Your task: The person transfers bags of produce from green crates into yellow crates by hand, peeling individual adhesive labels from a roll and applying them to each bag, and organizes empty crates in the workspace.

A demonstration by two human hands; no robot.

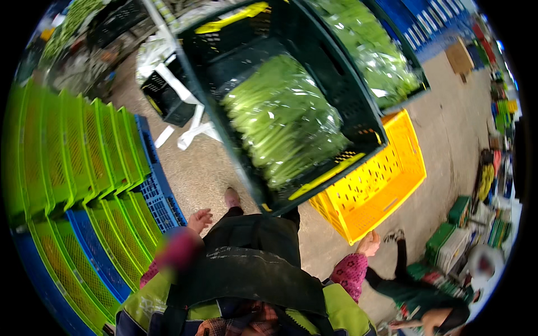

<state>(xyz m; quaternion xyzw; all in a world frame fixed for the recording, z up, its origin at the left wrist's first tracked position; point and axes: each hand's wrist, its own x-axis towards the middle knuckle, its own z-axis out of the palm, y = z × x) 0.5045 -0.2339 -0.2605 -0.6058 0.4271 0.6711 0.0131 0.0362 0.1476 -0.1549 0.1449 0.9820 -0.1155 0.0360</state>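
Observation:
My left hand (199,220) is empty, its fingers apart, beside my dark apron and near the stacked green crates. My right hand (368,245) is closed at the near rim of an empty yellow plastic crate (386,193); its fingertips are partly hidden there. Ahead of me stands a dark green crate (263,203) with yellow handles. Inside it lie clear bags of long green stalk vegetables (286,120), which fill only part of it. A second dark crate (425,89), full of bagged greens (370,50), stands just to its right.
At left rise tall stacks of lime-green crates (67,151) beside a blue pallet (154,176). White strips (193,131) and a small black crate (168,92) are on the floor. Another person (420,297) bends at lower right, near green boxes (448,241).

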